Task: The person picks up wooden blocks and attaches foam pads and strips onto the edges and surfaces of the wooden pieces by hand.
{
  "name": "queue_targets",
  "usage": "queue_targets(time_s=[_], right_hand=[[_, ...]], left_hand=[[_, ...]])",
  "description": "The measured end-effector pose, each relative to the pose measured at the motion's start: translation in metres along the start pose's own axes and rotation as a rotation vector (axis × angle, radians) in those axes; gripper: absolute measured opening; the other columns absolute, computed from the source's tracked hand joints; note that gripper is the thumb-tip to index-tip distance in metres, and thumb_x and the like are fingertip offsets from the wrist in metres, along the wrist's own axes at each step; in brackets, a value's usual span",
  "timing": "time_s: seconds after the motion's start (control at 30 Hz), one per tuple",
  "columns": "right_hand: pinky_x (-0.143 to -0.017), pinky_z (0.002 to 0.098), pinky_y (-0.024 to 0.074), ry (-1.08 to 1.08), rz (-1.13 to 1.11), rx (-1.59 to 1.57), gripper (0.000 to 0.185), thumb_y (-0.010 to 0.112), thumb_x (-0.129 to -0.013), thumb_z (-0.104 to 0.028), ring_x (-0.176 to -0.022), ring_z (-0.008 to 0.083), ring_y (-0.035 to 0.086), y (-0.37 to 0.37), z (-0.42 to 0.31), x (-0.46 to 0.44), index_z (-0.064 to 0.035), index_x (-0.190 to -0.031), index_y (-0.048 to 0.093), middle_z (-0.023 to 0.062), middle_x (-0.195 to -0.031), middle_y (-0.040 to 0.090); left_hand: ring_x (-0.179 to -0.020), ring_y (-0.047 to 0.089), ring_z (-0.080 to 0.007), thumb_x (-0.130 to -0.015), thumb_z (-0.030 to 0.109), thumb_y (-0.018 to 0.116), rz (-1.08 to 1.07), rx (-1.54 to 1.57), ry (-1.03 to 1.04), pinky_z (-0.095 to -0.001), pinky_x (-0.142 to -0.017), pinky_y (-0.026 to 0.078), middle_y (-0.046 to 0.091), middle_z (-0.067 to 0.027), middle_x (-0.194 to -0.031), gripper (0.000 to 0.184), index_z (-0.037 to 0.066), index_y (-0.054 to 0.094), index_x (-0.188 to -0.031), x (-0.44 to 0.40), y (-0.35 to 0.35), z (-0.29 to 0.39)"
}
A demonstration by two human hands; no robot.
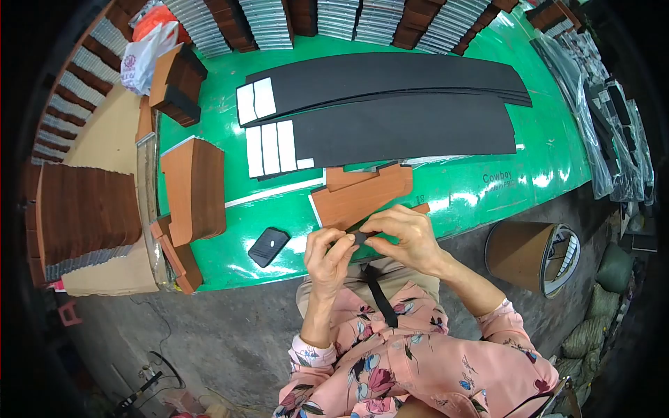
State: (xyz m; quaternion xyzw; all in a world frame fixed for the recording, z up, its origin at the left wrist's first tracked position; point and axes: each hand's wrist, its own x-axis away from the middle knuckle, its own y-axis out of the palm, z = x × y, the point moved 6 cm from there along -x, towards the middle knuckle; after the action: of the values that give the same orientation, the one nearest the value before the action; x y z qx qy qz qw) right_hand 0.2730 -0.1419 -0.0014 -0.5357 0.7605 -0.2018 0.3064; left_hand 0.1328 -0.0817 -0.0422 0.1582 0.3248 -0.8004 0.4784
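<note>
My left hand (327,258) and my right hand (405,239) meet at the table's front edge. Between their fingertips they pinch a small dark piece (359,238), mostly covered by the fingers, so its kind is unclear. Just beyond the hands lie wood-grain brown panels (366,196), overlapping on the green table (446,202). Farther back are long black sheets (404,129), laid in two groups. White strips (270,150) rest on their left ends. A black rounded object (269,246) with a small pale mark lies left of my hands.
Stacks of brown panels (193,188) stand at the left, more on cardboard (90,216). Bundled pieces (265,24) line the back edge. Plastic bags (148,59) sit at back left. A round bin (519,254) stands on the floor at right, near plastic-wrapped pieces (606,132).
</note>
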Motion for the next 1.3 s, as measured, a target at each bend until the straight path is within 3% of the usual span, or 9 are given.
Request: queue_targets(time_s=[0.2,0.6,0.8,0.87,0.97,1.13,1.23,1.3], right_hand=[[-0.065,0.0306,0.0499,0.015,-0.016,-0.030,0.024,0.075,-0.067,-0.007,-0.076,0.0208,0.061,0.000,0.000,0.000,-0.0066,-0.090,0.068,0.0055,-0.089,0.067],[-0.063,0.0298,0.0509,-0.013,0.009,-0.011,0.019,0.073,-0.068,-0.010,-0.075,0.0190,0.062,-0.001,0.001,-0.002,-0.0086,-0.087,0.069,0.0018,-0.087,0.068],[-0.065,0.0300,0.0508,0.049,0.004,-0.188,0.026,0.071,-0.071,-0.008,-0.075,0.0210,0.062,-0.003,0.009,0.004,-0.0091,-0.097,0.068,0.0053,-0.093,0.067],[-0.066,0.0309,0.0508,-0.179,0.066,0.024,0.030,0.068,-0.071,-0.004,-0.079,0.0220,0.062,-0.007,-0.012,0.005,-0.0086,-0.100,0.067,0.0061,-0.099,0.065],[-0.066,0.0316,0.0507,-0.243,0.026,0.235,0.032,0.066,-0.068,-0.003,-0.082,0.0218,0.061,0.004,-0.015,0.013,-0.0087,-0.100,0.067,0.0049,-0.102,0.064],[-0.065,0.0318,0.0505,-0.282,0.068,0.254,0.032,0.064,-0.068,-0.003,-0.083,0.0203,0.061,0.002,-0.016,0.013,-0.0100,-0.099,0.068,0.0042,-0.100,0.064],[-0.068,0.0311,0.0507,-0.156,-0.050,0.042,0.027,0.064,-0.072,-0.002,-0.086,0.0205,0.061,-0.002,-0.002,0.008,-0.0091,-0.098,0.069,0.0052,-0.101,0.064],[-0.071,0.0315,0.0508,-0.047,-0.238,-0.274,0.023,0.063,-0.076,-0.002,-0.087,0.0217,0.062,-0.004,0.007,-0.002,-0.0075,-0.097,0.070,0.0073,-0.100,0.065]], left_hand=[[-0.078,0.056,-0.0254,-0.068,0.001,0.074,-0.002,0.007,-0.001,-0.0335,-0.065,0.046,0.058,-0.0088,-0.087,0.034,0.009,0.060,-0.098,0.000,0.000,0.000],[-0.077,0.056,-0.0257,-0.069,0.003,0.074,0.010,0.002,0.004,-0.0337,-0.065,0.046,0.058,-0.0088,-0.086,0.031,0.008,0.060,-0.097,-0.001,0.000,0.000],[-0.077,0.056,-0.0254,-0.066,0.000,0.075,0.030,0.002,0.015,-0.0333,-0.063,0.046,0.058,-0.0078,-0.086,0.034,0.008,0.062,-0.096,-0.002,0.000,0.000],[-0.076,0.056,-0.0250,-0.063,-0.002,0.076,0.042,0.006,0.019,-0.0328,-0.062,0.047,0.058,-0.0068,-0.085,0.036,0.008,0.064,-0.095,-0.002,0.000,0.001],[-0.076,0.057,-0.0251,-0.063,0.000,0.076,0.033,-0.062,0.032,-0.0334,-0.061,0.047,0.057,-0.0068,-0.085,0.035,0.009,0.063,-0.094,-0.002,0.000,0.000],[-0.076,0.057,-0.0256,-0.064,0.005,0.076,0.016,-0.136,0.083,-0.0359,-0.062,0.045,0.057,-0.0062,-0.086,0.034,0.011,0.063,-0.094,-0.001,0.001,0.003],[-0.077,0.057,-0.0249,-0.064,0.005,0.075,0.012,-0.141,0.084,-0.0367,-0.065,0.042,0.056,-0.0054,-0.087,0.035,0.013,0.062,-0.095,0.000,-0.002,0.006],[-0.078,0.056,-0.0251,-0.064,0.003,0.075,-0.053,-0.206,0.126,-0.0372,-0.067,0.040,0.057,-0.0059,-0.088,0.039,0.010,0.056,-0.098,-0.002,-0.002,0.012]])
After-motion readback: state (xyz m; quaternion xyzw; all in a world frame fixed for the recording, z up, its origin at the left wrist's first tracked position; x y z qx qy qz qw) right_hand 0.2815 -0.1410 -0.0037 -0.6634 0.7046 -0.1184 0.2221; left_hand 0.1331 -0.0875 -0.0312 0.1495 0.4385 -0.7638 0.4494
